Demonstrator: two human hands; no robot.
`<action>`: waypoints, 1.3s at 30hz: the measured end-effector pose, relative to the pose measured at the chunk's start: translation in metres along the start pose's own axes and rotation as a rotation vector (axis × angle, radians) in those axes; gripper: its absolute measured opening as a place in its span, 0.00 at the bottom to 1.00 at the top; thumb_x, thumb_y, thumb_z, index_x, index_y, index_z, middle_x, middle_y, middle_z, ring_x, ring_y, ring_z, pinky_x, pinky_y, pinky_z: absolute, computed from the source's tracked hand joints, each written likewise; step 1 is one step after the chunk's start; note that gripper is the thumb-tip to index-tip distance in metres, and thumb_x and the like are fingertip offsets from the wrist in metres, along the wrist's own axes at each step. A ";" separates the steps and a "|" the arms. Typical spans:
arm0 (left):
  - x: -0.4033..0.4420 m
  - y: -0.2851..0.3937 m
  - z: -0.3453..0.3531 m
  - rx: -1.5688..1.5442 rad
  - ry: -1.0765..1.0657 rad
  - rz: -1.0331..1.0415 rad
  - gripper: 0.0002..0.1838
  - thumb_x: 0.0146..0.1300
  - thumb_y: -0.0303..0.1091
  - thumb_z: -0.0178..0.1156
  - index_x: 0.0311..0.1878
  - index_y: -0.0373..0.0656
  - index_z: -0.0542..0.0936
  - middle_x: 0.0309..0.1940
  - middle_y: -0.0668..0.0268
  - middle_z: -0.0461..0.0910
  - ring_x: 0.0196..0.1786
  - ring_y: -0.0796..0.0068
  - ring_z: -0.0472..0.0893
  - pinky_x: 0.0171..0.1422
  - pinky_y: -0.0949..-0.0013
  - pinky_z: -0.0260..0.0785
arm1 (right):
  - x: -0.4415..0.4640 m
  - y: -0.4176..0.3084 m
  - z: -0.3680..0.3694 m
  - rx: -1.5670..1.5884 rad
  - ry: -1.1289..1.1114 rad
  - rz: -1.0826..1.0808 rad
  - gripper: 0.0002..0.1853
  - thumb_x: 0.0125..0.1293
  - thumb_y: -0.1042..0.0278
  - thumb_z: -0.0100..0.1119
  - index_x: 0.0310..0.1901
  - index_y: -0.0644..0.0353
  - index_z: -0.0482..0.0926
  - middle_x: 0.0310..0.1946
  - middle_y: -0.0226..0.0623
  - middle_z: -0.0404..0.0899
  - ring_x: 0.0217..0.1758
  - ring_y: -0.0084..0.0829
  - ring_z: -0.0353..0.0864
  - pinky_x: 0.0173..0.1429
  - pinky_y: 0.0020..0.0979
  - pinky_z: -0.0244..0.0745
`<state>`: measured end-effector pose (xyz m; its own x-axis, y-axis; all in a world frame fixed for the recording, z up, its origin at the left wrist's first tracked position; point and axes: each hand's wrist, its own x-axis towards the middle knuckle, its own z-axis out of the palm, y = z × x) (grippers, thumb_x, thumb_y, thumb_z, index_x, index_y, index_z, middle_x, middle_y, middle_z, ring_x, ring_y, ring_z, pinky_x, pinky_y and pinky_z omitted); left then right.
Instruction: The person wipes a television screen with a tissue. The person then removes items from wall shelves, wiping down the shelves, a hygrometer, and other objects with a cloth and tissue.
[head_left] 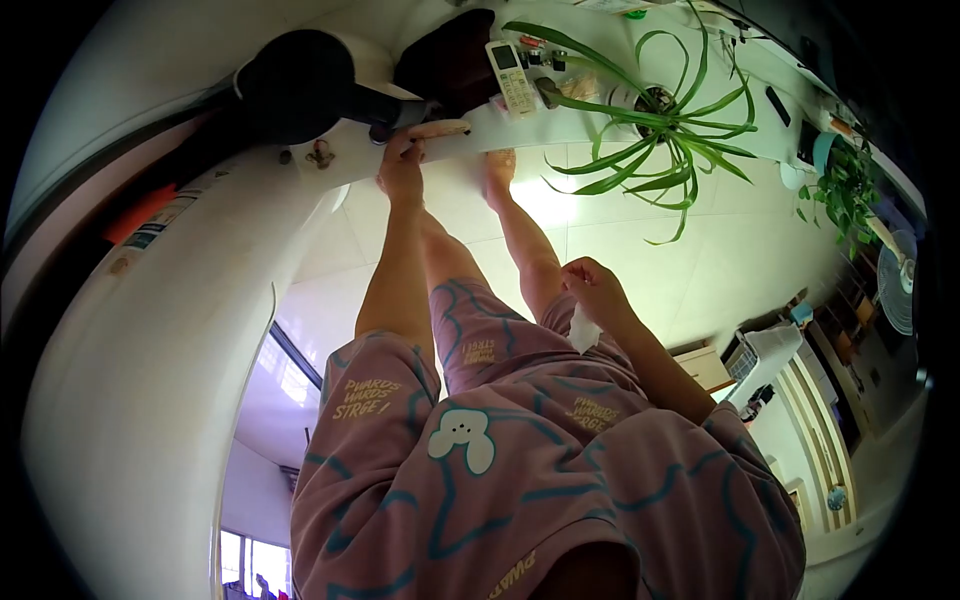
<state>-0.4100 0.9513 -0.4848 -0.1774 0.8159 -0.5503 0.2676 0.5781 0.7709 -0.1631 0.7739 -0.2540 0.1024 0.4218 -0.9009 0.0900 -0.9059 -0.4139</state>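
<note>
Pale tan, elongated object (438, 129) with a dark tip sits at the fingers of the left hand (402, 172), over the front edge of the white, glossy counter (180, 300). That grip looks closed around its near end. The right hand (597, 290), lower and well apart, pinches a thin, white, tissue-like piece (584, 330) that hangs beside the patterned mauve shorts.

Just behind the tan object, a black, round, pan-like item (295, 85) points its thick handle toward the left hand, and a dark brown, soft-looking bundle (448, 62) crowds the space beyond. A white remote control with a grey screen (512, 78) lies to the right, near small jumbled items; farther right, a long-leaved green potted plant (660, 110) arches over the counter's edge.

The left fingers' far side is hidden, and what the tan object is cannot be made out. Leaves cover most of the pot, and black lens borders cut off the outer edges.
</note>
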 end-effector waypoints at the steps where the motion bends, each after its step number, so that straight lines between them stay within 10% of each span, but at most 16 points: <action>1: -0.006 0.011 -0.003 0.092 0.010 0.080 0.19 0.59 0.34 0.64 0.55 0.54 0.80 0.34 0.70 0.85 0.36 0.81 0.82 0.44 0.70 0.72 | -0.001 -0.001 0.001 0.000 0.004 -0.022 0.11 0.66 0.64 0.56 0.41 0.65 0.77 0.30 0.32 0.79 0.34 0.21 0.76 0.41 0.25 0.72; 7: -0.066 0.023 -0.036 -0.059 -0.096 -0.158 0.22 0.61 0.21 0.57 0.59 0.43 0.75 0.67 0.53 0.60 0.39 0.70 0.83 0.32 0.76 0.77 | -0.017 -0.033 0.012 -0.172 0.005 -0.160 0.13 0.65 0.62 0.56 0.43 0.64 0.77 0.31 0.36 0.80 0.35 0.27 0.79 0.42 0.28 0.73; 11: -0.114 0.034 -0.070 0.218 -0.140 0.121 0.18 0.62 0.25 0.58 0.56 0.44 0.79 0.72 0.49 0.47 0.62 0.54 0.69 0.55 0.61 0.73 | -0.039 -0.095 0.020 -0.142 -0.077 -0.351 0.13 0.66 0.63 0.56 0.44 0.64 0.78 0.34 0.36 0.81 0.37 0.27 0.80 0.44 0.28 0.73; 13: -0.128 0.063 -0.093 0.330 -0.166 0.172 0.14 0.64 0.31 0.57 0.52 0.45 0.81 0.70 0.45 0.49 0.71 0.47 0.54 0.68 0.55 0.61 | -0.052 -0.135 0.027 -0.057 -0.161 -0.458 0.11 0.67 0.66 0.56 0.45 0.64 0.77 0.34 0.35 0.81 0.38 0.24 0.79 0.45 0.26 0.73; 17: -0.156 0.125 -0.139 0.565 -0.164 0.309 0.13 0.66 0.40 0.54 0.51 0.54 0.81 0.46 0.45 0.75 0.43 0.50 0.80 0.50 0.51 0.71 | -0.089 -0.231 0.043 -0.153 -0.216 -0.690 0.10 0.66 0.68 0.57 0.46 0.62 0.77 0.35 0.32 0.81 0.39 0.22 0.78 0.46 0.25 0.72; 24: -0.189 0.192 -0.219 0.515 -0.006 0.345 0.16 0.63 0.38 0.52 0.51 0.51 0.82 0.39 0.61 0.84 0.43 0.58 0.82 0.49 0.57 0.72 | -0.226 -0.385 0.049 -0.208 -0.281 -1.166 0.10 0.67 0.68 0.60 0.47 0.60 0.79 0.39 0.28 0.80 0.39 0.17 0.76 0.43 0.22 0.73; 36: -0.156 0.113 -0.276 0.608 -0.283 0.040 0.15 0.65 0.40 0.53 0.50 0.49 0.82 0.38 0.62 0.84 0.44 0.58 0.82 0.51 0.58 0.72 | -0.558 -0.595 0.020 -0.193 0.749 -2.407 0.11 0.62 0.63 0.62 0.39 0.62 0.83 0.31 0.35 0.83 0.31 0.24 0.77 0.39 0.27 0.72; 39: -0.146 0.121 -0.281 0.620 -0.282 0.067 0.15 0.65 0.41 0.53 0.51 0.49 0.82 0.38 0.62 0.84 0.44 0.59 0.82 0.51 0.58 0.73 | -0.622 -0.643 0.029 -0.232 0.888 -2.288 0.17 0.59 0.54 0.61 0.40 0.59 0.84 0.32 0.37 0.84 0.34 0.34 0.81 0.40 0.32 0.74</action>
<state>-0.6178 0.9051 -0.2213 0.0892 0.7674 -0.6349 0.7771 0.3451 0.5263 -0.3138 1.0931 0.5689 -0.0666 0.2610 0.9630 0.6518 0.7421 -0.1561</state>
